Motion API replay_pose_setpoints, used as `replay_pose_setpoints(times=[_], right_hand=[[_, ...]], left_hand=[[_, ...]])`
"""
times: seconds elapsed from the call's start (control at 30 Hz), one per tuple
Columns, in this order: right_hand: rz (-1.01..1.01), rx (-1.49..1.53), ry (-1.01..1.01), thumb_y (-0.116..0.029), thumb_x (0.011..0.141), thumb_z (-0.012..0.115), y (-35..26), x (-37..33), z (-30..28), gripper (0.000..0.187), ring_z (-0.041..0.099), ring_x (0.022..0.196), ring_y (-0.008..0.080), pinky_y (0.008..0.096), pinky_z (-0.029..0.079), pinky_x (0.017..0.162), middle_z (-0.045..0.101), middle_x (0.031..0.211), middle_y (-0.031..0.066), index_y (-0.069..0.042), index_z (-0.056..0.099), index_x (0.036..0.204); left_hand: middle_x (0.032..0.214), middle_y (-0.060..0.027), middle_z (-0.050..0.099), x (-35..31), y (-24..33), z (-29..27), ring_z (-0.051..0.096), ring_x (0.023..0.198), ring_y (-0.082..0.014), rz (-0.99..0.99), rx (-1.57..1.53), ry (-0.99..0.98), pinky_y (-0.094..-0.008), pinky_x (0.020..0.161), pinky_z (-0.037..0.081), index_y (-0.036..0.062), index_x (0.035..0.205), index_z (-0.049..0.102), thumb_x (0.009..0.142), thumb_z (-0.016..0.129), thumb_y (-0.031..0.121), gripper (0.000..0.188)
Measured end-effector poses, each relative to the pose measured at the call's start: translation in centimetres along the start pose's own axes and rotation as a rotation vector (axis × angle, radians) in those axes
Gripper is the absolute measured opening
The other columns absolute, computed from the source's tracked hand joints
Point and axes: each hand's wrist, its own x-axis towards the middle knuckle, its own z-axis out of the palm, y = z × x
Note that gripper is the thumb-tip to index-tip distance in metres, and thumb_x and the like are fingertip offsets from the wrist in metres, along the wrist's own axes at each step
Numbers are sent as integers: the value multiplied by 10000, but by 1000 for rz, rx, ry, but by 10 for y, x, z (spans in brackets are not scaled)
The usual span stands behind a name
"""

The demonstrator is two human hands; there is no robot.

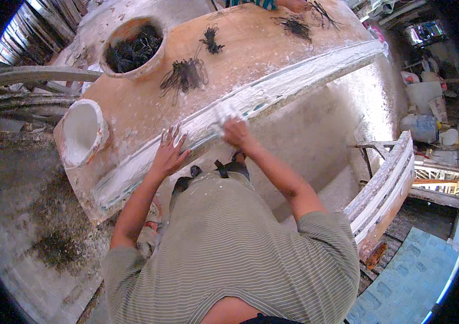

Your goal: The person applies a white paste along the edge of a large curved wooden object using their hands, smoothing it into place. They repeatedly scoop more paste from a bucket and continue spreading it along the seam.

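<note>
A long mould strip (315,74) coated in wet white paste runs diagonally along the near edge of a tan board (229,62). My left hand (169,155) rests on the strip's near side, fingers spread, with white paste on the fingertips. Farther right along the strip, my right hand (236,132) is closed and smeared by motion. A pale, blurred shape shows just beyond its fingers, too unclear to name. Green patches show through the paste beside this hand. Past the strip lie tied bundles of dark fibre (186,75) on the board.
A round tub (132,73) full of dark fibre stands at the far left, with a paste-smeared white bucket (101,128) nearer. Another person's hand (294,5) is at the board's far edge. Curved white mouldings (383,183) lean at right; a blue patterned sheet (407,275) lies below.
</note>
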Motion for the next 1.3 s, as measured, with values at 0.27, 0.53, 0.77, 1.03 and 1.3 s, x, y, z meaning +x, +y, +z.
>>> replay_pose_setpoints(times=[0.27,0.53,0.77,1.03,1.3], right_hand=[[453,-15,164,-314,838,575,86,-23,-22,375,612,932,426,505,513,784,613,1016,262,28,647,976],[709,317,-19,-343,865,551,27,-16,-63,466,577,1059,456,509,460,938,536,1211,337,65,636,1072],[801,188,100,-275,890,474,220,-6,-73,372,607,1012,437,525,452,928,647,1032,272,13,682,1001],[788,80,147,-248,891,468,409,-11,-142,337,640,998,397,511,499,857,665,1032,226,-10,683,997],[705,324,130,-277,890,519,272,-33,-102,389,587,1044,444,503,438,960,580,1119,322,62,688,979]], left_hand=[[1578,-79,192,31,23,-7,148,1453,-320,215,1,-67,-504,1178,83,220,1310,581,966,431,452,441],[1568,-33,236,146,73,-6,181,1451,-226,397,109,-75,-501,1180,63,235,1317,574,968,395,489,467],[1558,-28,260,321,170,12,176,1451,-203,537,127,101,-495,1186,14,278,1347,540,979,335,510,481],[1584,-69,172,431,227,38,83,1471,-270,430,36,60,-511,1179,-21,285,1392,488,983,295,533,516],[1536,-110,293,386,235,9,114,1465,-293,379,124,-164,-550,1166,7,177,1303,581,957,386,493,508]])
